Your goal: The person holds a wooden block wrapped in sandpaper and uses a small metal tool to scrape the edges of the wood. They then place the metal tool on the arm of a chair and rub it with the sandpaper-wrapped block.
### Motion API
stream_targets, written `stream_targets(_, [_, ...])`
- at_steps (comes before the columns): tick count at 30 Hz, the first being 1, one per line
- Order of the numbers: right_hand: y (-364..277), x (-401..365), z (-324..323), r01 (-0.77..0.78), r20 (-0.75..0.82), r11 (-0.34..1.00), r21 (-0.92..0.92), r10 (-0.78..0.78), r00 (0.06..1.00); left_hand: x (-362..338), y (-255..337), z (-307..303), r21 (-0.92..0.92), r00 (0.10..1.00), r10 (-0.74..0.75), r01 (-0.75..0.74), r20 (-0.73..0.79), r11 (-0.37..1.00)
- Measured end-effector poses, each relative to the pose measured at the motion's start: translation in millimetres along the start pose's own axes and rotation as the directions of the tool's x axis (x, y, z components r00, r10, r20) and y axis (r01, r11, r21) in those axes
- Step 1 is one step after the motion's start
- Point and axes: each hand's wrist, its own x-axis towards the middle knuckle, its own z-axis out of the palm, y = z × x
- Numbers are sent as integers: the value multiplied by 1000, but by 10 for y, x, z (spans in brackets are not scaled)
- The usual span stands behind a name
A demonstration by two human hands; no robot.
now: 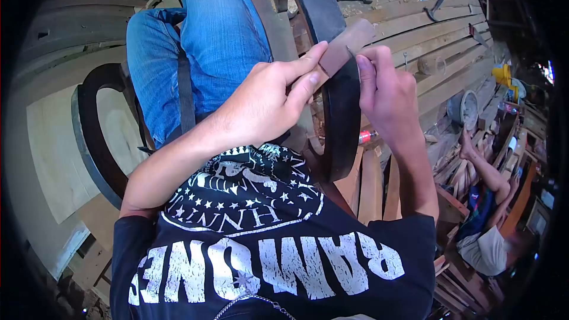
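A brown flat strip (351, 41), which looks like sandpaper, is held in front of me, above a dark curved wooden piece. Its near end sits between the thumb and fingers of my left hand (274, 98), along with the tip of a pale wooden piece (322, 77). My right hand (388, 92) is closed, thumb against bent index finger, at the strip's right edge; its grip point is partly hidden. Below both hands the dark curved wooden frame (342, 124) stands beside my leg.
Long wooden planks (438, 29) lie at the upper right, with a clamp-like tool (434, 9) on them. A metal bucket (464, 109) and a yellow object (504, 77) are farther right. Another person (489, 219) sits at the lower right. A second dark curved frame (89, 124) is at left.
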Motion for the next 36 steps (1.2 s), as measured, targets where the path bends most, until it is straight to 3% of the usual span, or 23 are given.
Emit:
stream_targets(2, [-49,22,-32,-160,44,986,52,158,987,-5,-22,11,33,1000,17,-16,-12,999])
stream_targets(3, [-32,27,-29,-156,44,986,51,154,987,7,-65,21,70,997,74,-71,-35,995])
stream_targets(4, [-6,20,-26,-80,14,995,56,80,997,4,-90,28,106,990,128,-121,-56,987])
stream_targets(8, [56,5,-39,109,-39,994,-17,-109,993,-2,-41,17,127,995,90,-84,-43,988])
stream_targets(11, [67,7,-51,140,-15,987,-82,-141,990,3,-79,35,134,989,137,-128,-60,983])
stream_targets(17, [24,2,-103,122,14,991,-59,-122,992,-9,6,4,186,991,126,-116,-43,976])
stream_targets(19, [22,-13,-59,110,6,992,-69,-110,994,1,87,-39,133,998,-53,51,12,990])
stream_targets(20, [26,0,-42,105,-6,992,-72,-105,994,20,26,-11,131,999,-50,49,5,990])
stream_targets(22, [13,10,-46,131,-12,991,-40,-131,991,23,-153,61,170,973,213,-196,-89,966])
stream_targets(25, [-9,11,-54,147,-25,989,-14,-148,989,11,-6,-7,166,995,90,-83,-33,983])
stream_targets(30, [57,60,-62,110,-30,994,-26,-111,993,14,9,-11,166,992,117,-109,-41,980])
stream_targets(32, [73,45,-73,73,-28,996,-44,-75,997,13,86,-44,140,1000,-28,26,10,990])
stream_targets(34, [-11,0,-39,159,-38,987,10,-159,987,19,-8,3,151,999,45,-41,-23,988])
stream_targets(36, [16,2,-64,144,-22,990,13,-143,989,7,-33,3,171,993,114,-106,-38,980])
